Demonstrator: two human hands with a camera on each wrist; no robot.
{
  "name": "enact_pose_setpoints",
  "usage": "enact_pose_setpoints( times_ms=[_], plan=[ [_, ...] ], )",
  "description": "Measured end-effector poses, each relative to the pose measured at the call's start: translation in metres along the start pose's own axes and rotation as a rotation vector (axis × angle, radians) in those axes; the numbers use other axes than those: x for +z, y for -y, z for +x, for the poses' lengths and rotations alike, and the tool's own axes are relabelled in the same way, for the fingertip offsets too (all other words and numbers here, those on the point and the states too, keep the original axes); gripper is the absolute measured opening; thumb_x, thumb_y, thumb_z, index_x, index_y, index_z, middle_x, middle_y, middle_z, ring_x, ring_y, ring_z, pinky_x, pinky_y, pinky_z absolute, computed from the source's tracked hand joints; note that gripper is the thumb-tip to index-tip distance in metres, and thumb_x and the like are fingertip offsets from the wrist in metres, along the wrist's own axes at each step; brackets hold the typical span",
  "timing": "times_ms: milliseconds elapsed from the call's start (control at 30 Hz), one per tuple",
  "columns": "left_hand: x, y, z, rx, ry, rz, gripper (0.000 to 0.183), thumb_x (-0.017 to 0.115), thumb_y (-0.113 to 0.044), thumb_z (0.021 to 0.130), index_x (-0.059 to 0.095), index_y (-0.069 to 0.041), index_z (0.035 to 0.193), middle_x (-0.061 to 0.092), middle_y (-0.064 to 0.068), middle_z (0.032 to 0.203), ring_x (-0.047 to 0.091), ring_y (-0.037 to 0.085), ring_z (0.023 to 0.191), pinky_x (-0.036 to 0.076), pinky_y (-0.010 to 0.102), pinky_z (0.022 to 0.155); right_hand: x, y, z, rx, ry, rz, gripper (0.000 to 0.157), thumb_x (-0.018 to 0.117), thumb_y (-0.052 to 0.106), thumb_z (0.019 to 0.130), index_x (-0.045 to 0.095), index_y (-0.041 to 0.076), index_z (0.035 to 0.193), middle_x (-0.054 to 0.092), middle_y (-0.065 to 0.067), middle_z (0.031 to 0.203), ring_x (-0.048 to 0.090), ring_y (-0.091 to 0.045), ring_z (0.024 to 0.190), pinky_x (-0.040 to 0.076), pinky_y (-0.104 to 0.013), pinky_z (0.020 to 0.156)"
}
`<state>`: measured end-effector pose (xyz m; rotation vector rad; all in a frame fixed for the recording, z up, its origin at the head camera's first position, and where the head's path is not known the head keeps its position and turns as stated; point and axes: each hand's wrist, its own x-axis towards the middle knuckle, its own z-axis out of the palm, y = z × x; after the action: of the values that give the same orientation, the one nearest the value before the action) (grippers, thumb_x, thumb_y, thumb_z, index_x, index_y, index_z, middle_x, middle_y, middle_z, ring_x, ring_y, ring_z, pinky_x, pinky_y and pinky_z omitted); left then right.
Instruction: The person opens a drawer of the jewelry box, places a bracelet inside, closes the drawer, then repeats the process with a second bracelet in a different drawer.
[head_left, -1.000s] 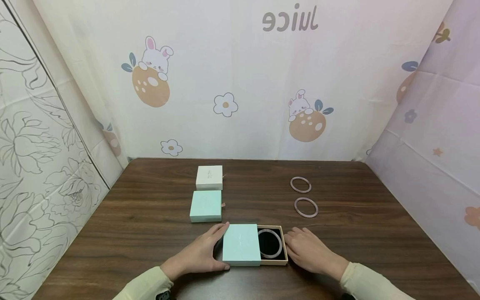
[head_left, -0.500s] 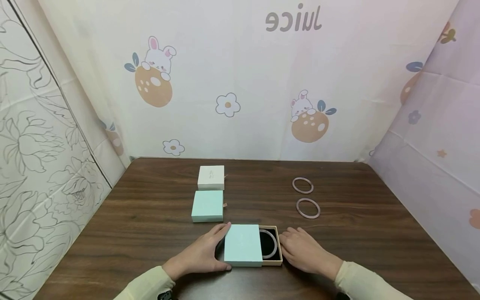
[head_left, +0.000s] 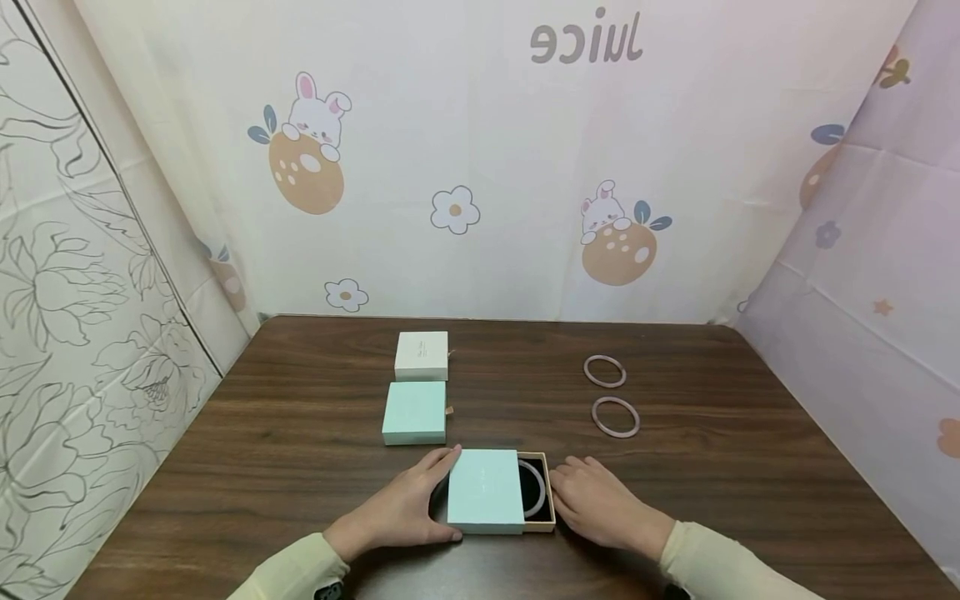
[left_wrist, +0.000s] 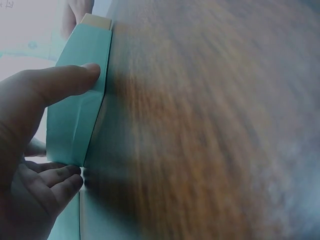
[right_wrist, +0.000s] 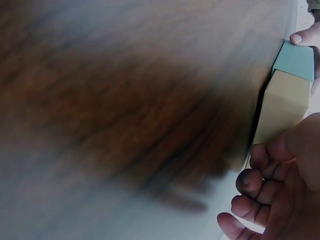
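A mint green jewelry box (head_left: 485,490) lies near the table's front, its drawer (head_left: 550,527) partly out on the right. Inside, on black lining, a pale bangle (head_left: 542,490) is half covered by the sleeve. My left hand (head_left: 408,508) grips the sleeve's left end; in the left wrist view the thumb (left_wrist: 75,82) lies along its near side, with fingers at the left end. Against the drawer's right end rests my right hand (head_left: 603,507). Its loosely bent fingers (right_wrist: 252,182) touch the tan end without wrapping round it.
Behind the left hand stand a second mint green box (head_left: 415,412) and a white box (head_left: 422,356), both with small ribbon tabs. Two pale bangles, a farther one (head_left: 587,360) and a nearer one (head_left: 595,419), lie back right on the brown table (head_left: 735,442). Printed curtains border the table.
My right hand has moved left, and the drawer has slid farther into the sleeve, so less of the bangle shows. The left hand keeps its hold on the box.
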<state>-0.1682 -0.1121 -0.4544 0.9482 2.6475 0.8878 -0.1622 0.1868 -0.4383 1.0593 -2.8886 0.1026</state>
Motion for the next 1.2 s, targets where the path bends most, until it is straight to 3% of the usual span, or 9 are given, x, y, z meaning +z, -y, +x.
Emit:
enact_pose_setpoints(
  times_ms=[300, 833, 1200],
  plan=[
    [0.000, 0.000, -0.001, 0.005, -0.002, -0.005, 0.102, 0.079, -0.042, 0.076, 0.021, -0.006, 0.152, 0.033, 0.009, 0.147, 0.046, 0.027, 0.123, 0.043, 0.042, 0.094, 0.002, 0.005, 0.005, -0.022, 0.030, 0.002, 0.018, 0.051, 0.020, 0.096, 0.060, 0.015, 0.081, 0.056, 0.006, 0.074, 0.047, -0.013, 0.074, 0.040, -0.037, 0.066],
    [0.000, 0.001, 0.000, 0.011, -0.012, -0.002, 0.102, 0.079, -0.041, 0.076, 0.021, -0.006, 0.152, 0.033, 0.009, 0.146, 0.047, 0.027, 0.122, 0.043, 0.042, 0.093, 0.004, 0.015, 0.016, -0.040, 0.057, -0.003, 0.017, 0.050, 0.019, 0.096, 0.065, 0.010, 0.094, 0.064, 0.000, 0.086, 0.053, -0.017, 0.083, 0.045, -0.047, 0.078],
    [0.000, 0.001, 0.000, 0.006, -0.010, 0.003, 0.103, 0.079, -0.042, 0.075, 0.021, -0.006, 0.152, 0.033, 0.009, 0.147, 0.046, 0.027, 0.123, 0.043, 0.041, 0.094, 0.006, 0.017, 0.018, -0.055, 0.049, -0.009, 0.015, 0.051, 0.018, 0.095, 0.064, 0.010, 0.093, 0.063, 0.001, 0.083, 0.053, -0.016, 0.082, 0.044, -0.043, 0.074]
  ],
)
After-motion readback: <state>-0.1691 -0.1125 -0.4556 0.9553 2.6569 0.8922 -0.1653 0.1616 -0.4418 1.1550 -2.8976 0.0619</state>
